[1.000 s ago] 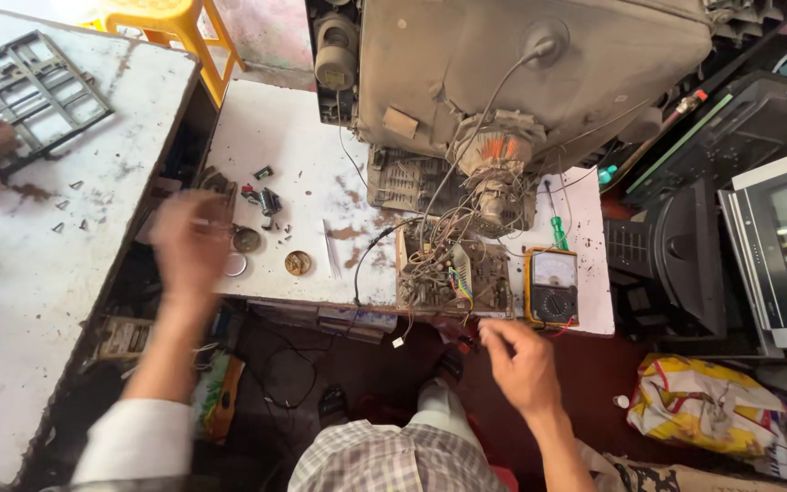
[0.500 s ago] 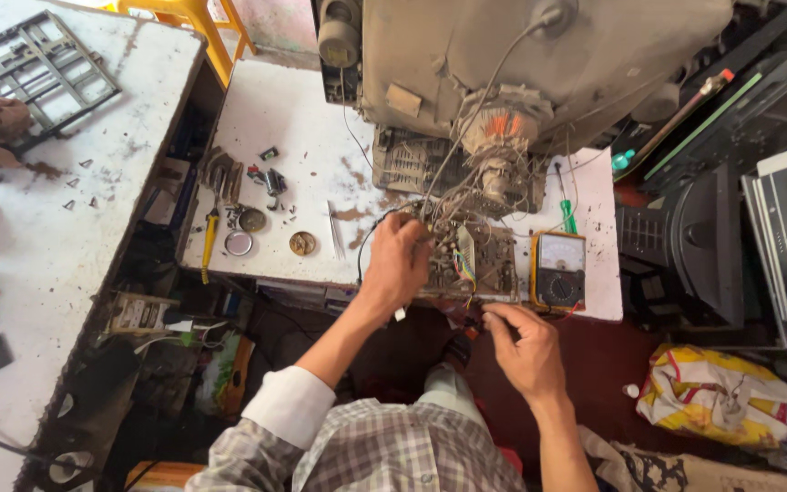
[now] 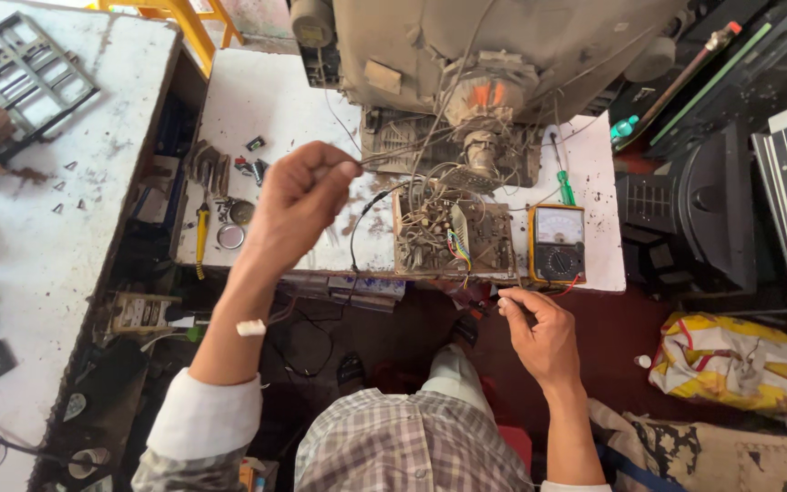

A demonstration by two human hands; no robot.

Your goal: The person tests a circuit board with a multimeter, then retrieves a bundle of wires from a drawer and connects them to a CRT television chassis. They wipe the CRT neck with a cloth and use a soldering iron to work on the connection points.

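While the left hand [image 3: 298,196] pinches a thin wire [image 3: 384,159] above the circuit board [image 3: 453,237], the right hand [image 3: 539,333] grips a probe [image 3: 494,301] near the yellow meter [image 3: 557,241].

The person wears a checked shirt [image 3: 412,446] in pale grey and white with thin darker lines crossing into small squares. Its cloth looks soft and slightly rumpled over the chest. The left sleeve [image 3: 202,421] is rolled back above the wrist, turning out a plain white lining that forms a thick cuff around the forearm. The right sleeve [image 3: 576,486] shows only as a thin white edge at the bottom of the view. Both forearms are bare below the cuffs. The left hand [image 3: 298,205] and the right hand [image 3: 539,333] are bare, with no gloves, rings or watch visible.
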